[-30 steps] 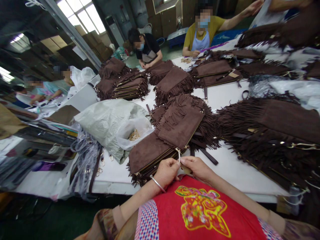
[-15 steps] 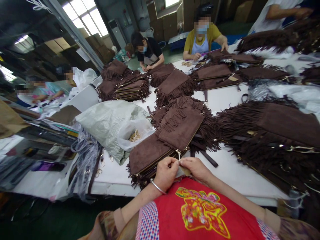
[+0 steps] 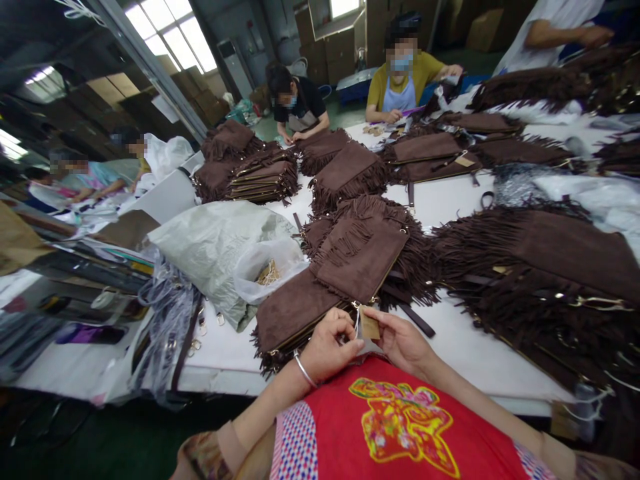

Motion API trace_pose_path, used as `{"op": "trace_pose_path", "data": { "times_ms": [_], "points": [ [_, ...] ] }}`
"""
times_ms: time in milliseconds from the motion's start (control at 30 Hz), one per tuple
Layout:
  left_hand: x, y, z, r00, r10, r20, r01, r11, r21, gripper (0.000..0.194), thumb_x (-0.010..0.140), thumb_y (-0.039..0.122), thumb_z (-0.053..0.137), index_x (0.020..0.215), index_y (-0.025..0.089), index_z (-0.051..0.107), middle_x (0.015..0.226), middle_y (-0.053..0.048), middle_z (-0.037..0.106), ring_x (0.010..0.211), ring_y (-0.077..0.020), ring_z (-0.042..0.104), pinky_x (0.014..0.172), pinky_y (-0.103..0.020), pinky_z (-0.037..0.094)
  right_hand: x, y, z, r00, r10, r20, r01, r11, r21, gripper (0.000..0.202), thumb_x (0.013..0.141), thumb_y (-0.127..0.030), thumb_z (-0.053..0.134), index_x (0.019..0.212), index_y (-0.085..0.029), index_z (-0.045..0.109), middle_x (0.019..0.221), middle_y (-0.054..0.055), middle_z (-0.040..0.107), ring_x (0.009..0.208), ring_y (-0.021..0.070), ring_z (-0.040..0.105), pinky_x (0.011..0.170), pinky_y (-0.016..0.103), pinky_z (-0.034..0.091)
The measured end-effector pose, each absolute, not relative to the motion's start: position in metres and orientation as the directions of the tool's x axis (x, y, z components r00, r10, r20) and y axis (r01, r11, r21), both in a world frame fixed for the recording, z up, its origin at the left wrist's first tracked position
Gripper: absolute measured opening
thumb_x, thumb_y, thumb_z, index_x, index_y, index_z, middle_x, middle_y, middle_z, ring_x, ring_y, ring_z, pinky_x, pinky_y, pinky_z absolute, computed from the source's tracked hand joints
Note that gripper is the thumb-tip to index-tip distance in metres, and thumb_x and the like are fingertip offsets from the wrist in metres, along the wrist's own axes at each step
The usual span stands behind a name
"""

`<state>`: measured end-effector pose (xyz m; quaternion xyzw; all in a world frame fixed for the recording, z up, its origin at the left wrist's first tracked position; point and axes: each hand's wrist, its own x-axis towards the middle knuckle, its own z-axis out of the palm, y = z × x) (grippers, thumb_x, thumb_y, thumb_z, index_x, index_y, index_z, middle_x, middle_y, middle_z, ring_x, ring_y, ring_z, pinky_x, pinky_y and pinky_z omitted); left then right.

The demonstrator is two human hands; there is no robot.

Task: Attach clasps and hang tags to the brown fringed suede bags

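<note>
By the white table (image 3: pixel 480 350), pinched tag (image 3: pixel 371 327) with right hand (image 3: pixel 400 339) and, apparently, cord (image 3: pixel 357 321) with left hand (image 3: pixel 327 345), on bag (image 3: pixel 363 260)'s near side.

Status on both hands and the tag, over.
Right hand pinching brown tag. Left hand curled at white string. Tag just below near corner of brown bag. Nothing seen blocking hands.

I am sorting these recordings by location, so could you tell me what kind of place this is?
Probably a bag workshop or packing room: brown fringed bags lie in piles on a white table, other people work around it, and cardboard boxes stand behind.
</note>
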<state>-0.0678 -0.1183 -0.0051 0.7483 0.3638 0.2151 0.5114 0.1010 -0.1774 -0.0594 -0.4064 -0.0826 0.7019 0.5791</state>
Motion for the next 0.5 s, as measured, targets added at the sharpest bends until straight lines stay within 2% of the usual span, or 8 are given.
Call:
{"op": "trace_pose_path", "data": {
  "times_ms": [67, 167, 267, 367, 500],
  "points": [
    [-0.068, -0.119, -0.003, 0.617, 0.787, -0.027, 0.263, -0.174, 0.949, 0.027, 0.075, 0.037, 0.071, 0.064, 0.014, 0.060, 0.093, -0.008, 0.061, 0.086, -0.0172, 0.057, 0.075, -0.028, 0.046, 0.100, -0.176, -0.056, -0.023, 0.874, -0.486, -0.755, -0.334, -0.564, 0.029, 0.072, -0.037, 0.069, 0.094, -0.020, 0.074, 0.100, 0.007, 0.074, 0.090, 0.0226, 0.067, 0.079, 0.034, 0.050],
    [-0.071, -0.119, -0.009, 0.607, 0.769, -0.202, 0.147, 0.141, 0.979, 0.035, 0.079, 0.047, 0.067, 0.071, 0.015, 0.056, 0.072, -0.003, 0.060, 0.059, -0.0103, 0.052, 0.057, -0.023, 0.042, 0.100, -0.176, -0.052, -0.089, 0.860, -0.502, -0.772, -0.378, -0.511, 0.027, 0.072, -0.037, 0.070, 0.092, -0.020, 0.074, 0.094, 0.007, 0.075, 0.082, 0.0203, 0.067, 0.076, 0.033, 0.050],
    [-0.073, -0.118, -0.015, 0.594, 0.725, -0.348, 0.077, 0.380, 0.922, 0.039, 0.078, 0.053, 0.067, 0.082, 0.016, 0.055, 0.056, 0.003, 0.054, 0.043, -0.0060, 0.042, 0.044, -0.018, 0.032, 0.101, -0.177, -0.051, -0.109, 0.845, -0.524, -0.777, -0.401, -0.486, 0.026, 0.072, -0.036, 0.068, 0.092, -0.020, 0.074, 0.091, 0.006, 0.075, 0.079, 0.0193, 0.067, 0.075, 0.033, 0.051],
    [-0.075, -0.117, -0.015, 0.665, 0.625, -0.409, 0.155, 0.421, 0.894, 0.040, 0.077, 0.051, 0.070, 0.088, 0.013, 0.061, 0.066, -0.003, 0.064, 0.051, -0.0082, 0.052, 0.046, -0.018, 0.036, 0.102, -0.178, -0.053, -0.085, 0.844, -0.530, -0.772, -0.392, -0.500, 0.028, 0.074, -0.035, 0.064, 0.095, -0.020, 0.074, 0.092, 0.006, 0.075, 0.080, 0.0202, 0.066, 0.075, 0.034, 0.051],
    [-0.073, -0.119, -0.012, 0.739, 0.456, -0.496, 0.252, 0.495, 0.831, 0.045, 0.070, 0.046, 0.078, 0.097, 0.013, 0.065, 0.087, -0.010, 0.069, 0.075, -0.0172, 0.066, 0.060, -0.023, 0.047, 0.100, -0.177, -0.053, -0.014, 0.848, -0.530, -0.773, -0.345, -0.531, 0.028, 0.075, -0.036, 0.062, 0.094, -0.020, 0.074, 0.094, 0.007, 0.075, 0.082, 0.0212, 0.067, 0.077, 0.034, 0.052]
  ]
}}
